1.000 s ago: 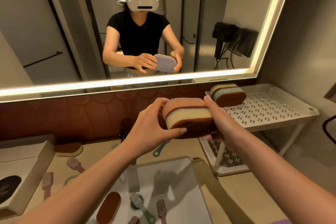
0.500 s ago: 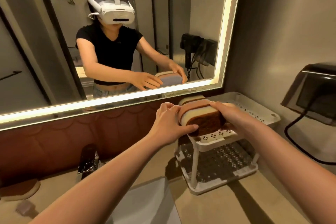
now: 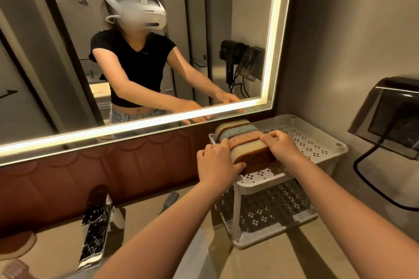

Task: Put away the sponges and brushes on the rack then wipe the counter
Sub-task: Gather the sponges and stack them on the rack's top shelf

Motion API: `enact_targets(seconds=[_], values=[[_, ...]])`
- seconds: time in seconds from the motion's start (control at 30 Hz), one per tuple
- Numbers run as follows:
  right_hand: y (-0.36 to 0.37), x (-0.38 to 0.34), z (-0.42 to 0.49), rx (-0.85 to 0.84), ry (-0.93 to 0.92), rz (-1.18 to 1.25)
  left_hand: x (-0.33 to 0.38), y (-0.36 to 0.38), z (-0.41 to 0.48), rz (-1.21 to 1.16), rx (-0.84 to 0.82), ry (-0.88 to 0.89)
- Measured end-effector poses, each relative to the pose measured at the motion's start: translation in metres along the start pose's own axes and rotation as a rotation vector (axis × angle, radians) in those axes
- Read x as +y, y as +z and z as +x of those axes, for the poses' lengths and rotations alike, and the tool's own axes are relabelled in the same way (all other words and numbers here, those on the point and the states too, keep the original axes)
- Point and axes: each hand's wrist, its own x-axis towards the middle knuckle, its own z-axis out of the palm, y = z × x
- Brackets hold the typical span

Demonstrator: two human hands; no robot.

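Both hands grasp the near sponge [image 3: 250, 154] by its ends. The left hand [image 3: 215, 163] curls round the left end with its thumb along the brown front face. The right hand [image 3: 283, 147] hooks its fingers over the top right corner. The sponge stands on its long edge on the top shelf [image 3: 317, 142] of the rack [image 3: 235, 217], close to the shelf's front-left edge and touching the far sponge [image 3: 235, 130] just beyond the hands. To the right of the right hand, perforated shelf runs out to the raised rim. The lit edge of the mirror [image 3: 181, 29] lies close beyond the sponges. Below the hands is the lower shelf [image 3: 267, 206], and under the forearms is the desk [image 3: 272, 263]. Both forearms reach forward, converging on the sponge.
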Motion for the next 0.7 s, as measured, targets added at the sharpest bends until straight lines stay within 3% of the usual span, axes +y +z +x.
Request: enact_targets(seconds=[0.17,0.53,0.7], values=[[0.003,0.005,0.004,0.073,-0.015,-0.038,0.011,0.004,-0.002,0.107,-0.005,-0.037],[0.007,0.012,0.011,0.067,-0.034,-0.136,0.016,0.006,0.002,0.147,-0.093,-0.098],[0.010,0.013,0.011,0.176,-0.026,-0.256,0.011,0.004,0.001,0.000,-0.212,-0.115]])
